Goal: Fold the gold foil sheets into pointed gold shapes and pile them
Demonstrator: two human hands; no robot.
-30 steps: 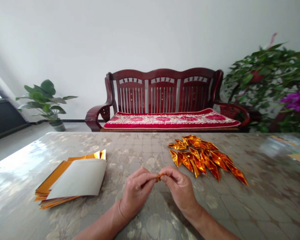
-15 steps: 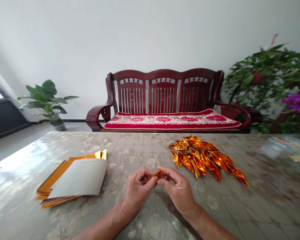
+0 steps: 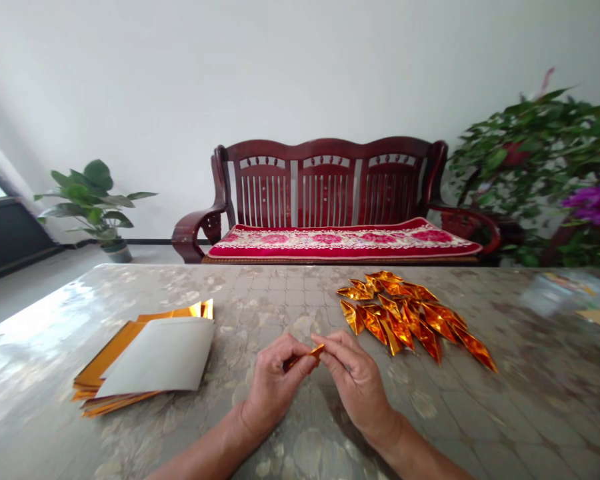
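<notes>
Head view: above the stone-patterned tabletop [image 3: 525, 393], the left hand [image 3: 273, 381] and right hand [image 3: 357, 380] meet, with a narrow strip of gold foil [image 3: 305, 357] held between them. The fingers on both sides are closed down narrow: the left fingers [image 3: 291, 351] pinch one end of the strip, and the right fingers [image 3: 326, 343] press near the other. From here, the foil looks thin and slick, so I'd judge that too hard a squeeze could crease or tear it, while a slack pinch could let it slip. Dropped, it could land among the folded gold foil pieces [image 3: 405, 317] just to the right. The stack of gold foil sheets [image 3: 111, 367], topped by a pale paper sheet [image 3: 157, 353], lies well left.
</notes>
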